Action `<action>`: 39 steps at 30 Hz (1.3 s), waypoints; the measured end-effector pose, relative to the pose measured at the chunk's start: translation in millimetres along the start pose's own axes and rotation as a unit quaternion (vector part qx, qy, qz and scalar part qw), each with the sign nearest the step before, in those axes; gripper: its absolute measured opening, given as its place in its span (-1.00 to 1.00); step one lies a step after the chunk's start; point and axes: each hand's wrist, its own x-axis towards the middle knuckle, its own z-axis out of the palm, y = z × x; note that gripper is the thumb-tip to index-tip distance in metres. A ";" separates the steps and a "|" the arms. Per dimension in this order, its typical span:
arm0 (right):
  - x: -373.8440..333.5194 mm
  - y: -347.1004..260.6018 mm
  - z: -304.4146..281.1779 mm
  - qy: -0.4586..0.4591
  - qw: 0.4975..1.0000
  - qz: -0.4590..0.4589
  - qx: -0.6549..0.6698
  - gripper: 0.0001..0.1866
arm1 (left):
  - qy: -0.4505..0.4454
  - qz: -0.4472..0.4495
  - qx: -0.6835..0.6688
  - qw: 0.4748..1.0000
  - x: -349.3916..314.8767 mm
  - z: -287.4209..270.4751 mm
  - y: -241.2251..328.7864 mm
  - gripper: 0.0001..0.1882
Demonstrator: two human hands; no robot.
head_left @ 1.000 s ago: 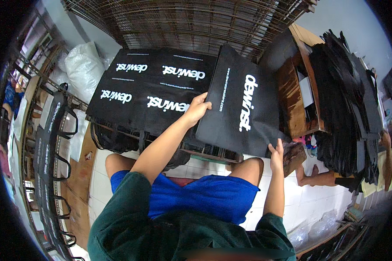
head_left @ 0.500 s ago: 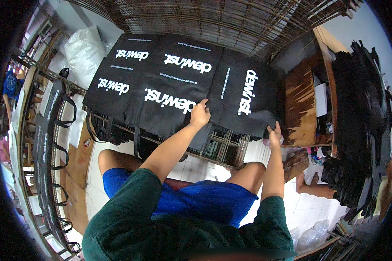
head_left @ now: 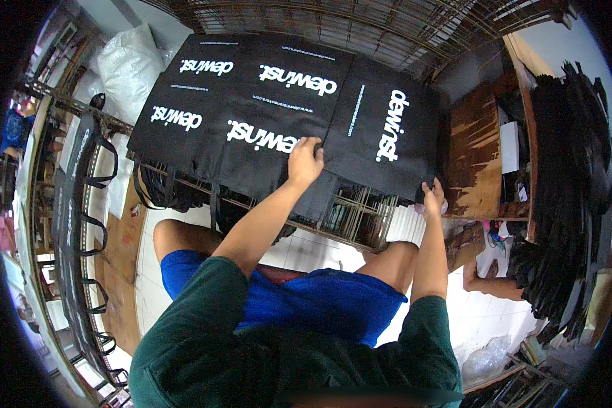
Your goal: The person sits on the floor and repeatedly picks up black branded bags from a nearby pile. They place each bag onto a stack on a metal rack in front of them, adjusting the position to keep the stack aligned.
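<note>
The black fabric bag (head_left: 387, 136) with white printing lay flat in the upper middle of the frame, a little to the right, on top of a wire rack (head_left: 347, 211). We had both hands on its near edge. Our left hand (head_left: 304, 162) rested at the bag's lower left corner with the fingers curled over the cloth; they seemed to press or pinch the edge, but we could not tell if the cloth was really between the fingers. Our right hand (head_left: 432, 197) was at the lower right corner, closed loosely on the hem, and it looked like it held the edge.

We judged this bag as light and soft, a thin non-woven cloth that bends and folds easily and does not slip much. It would sag if lifted from one point only, so the best places to take it were the two near corners or the handles, with both hands apart to keep it flat. It was not fragile.

To the left of it, more black bags (head_left: 238, 109) of the same kind lay side by side, overlapping a little. A white sack (head_left: 126, 64) stood in the upper left. At the right edge of the frame hung a thick pile of black bags (head_left: 564, 177), beside a wooden shelf (head_left: 476, 149).
</note>
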 end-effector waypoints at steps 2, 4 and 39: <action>10.8 18.5 -12.3 0.027 0.999 -0.013 -0.013 -0.46 | -0.001 -0.030 -0.021 0.999 3.3 -21.1 8.3 -0.75; 9.2 17.1 -4.0 0.025 0.999 -0.003 -0.024 -0.45 | 0.024 -0.047 -0.049 0.997 -4.6 -42.8 -8.6 -0.74; -16.5 3.2 2.6 0.231 0.958 -0.063 -0.161 -0.41 | -0.041 0.071 -0.491 0.867 236.2 -248.8 207.9 -0.29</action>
